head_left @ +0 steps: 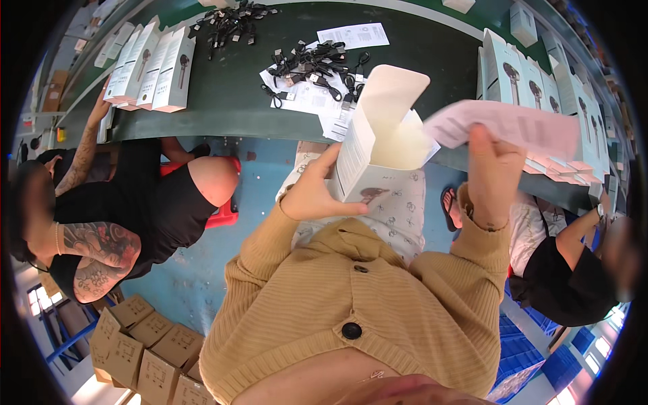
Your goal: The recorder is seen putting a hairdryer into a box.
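My left hand [314, 187] is closed around the side of a white box [349, 158], thumb across its printed front. The box is tilted, its top flap [393, 86] raised, and its pale inside shows no contents. To the right of it, my right hand [496, 172] pinches a printed paper sheet [533, 128], blurred and bent over toward the right. The sheet's left end reaches the box's open mouth; whether they touch I cannot tell. Beyond the box lies a heap of short black cables [317, 64] on printed sheets [304, 99].
White boxes stand in rows at the left [152, 67] and right [523, 74] of the dark green table [418, 40]. Another cable pile [229, 23] lies at the far left. People sit on both sides, the left one's hand at the boxes. Brown cartons [152, 344] are stacked lower left.
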### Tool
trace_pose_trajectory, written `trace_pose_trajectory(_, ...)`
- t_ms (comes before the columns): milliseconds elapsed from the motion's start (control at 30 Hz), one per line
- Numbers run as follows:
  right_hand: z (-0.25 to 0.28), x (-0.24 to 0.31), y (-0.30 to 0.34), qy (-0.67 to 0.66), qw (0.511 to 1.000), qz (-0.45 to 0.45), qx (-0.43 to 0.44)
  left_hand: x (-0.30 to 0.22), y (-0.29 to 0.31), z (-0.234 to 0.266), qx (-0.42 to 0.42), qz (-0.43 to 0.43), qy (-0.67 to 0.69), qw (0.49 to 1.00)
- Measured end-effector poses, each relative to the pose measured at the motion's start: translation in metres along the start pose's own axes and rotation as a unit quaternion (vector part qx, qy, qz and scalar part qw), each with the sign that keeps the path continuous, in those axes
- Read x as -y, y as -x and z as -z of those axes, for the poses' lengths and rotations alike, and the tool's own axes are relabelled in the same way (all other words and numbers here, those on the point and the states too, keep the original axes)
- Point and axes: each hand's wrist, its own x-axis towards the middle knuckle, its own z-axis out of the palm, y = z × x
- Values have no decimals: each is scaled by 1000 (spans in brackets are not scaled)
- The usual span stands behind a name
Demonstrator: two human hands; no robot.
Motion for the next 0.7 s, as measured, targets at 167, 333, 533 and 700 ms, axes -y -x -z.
trace_pose_trajectory(167, -28, 0, -3, 37, 991, -33, 122, 0, 3, -2, 16, -2, -15, 1000)
trace_pose_trajectory(333, -25, -2, -15, 168, 966, -10, 197, 6, 7, 3, 0, -11, -59, 998)
trace_pose_trajectory(533, -36, -7, -20, 158, 962, -65, 215, 8, 10, 12, -17, 2, -78, 997)
trace_pose_trajectory(700, -43, -18, -42, 163, 938, -3, 307, 19, 20, 25, -1, 6, -48, 999)
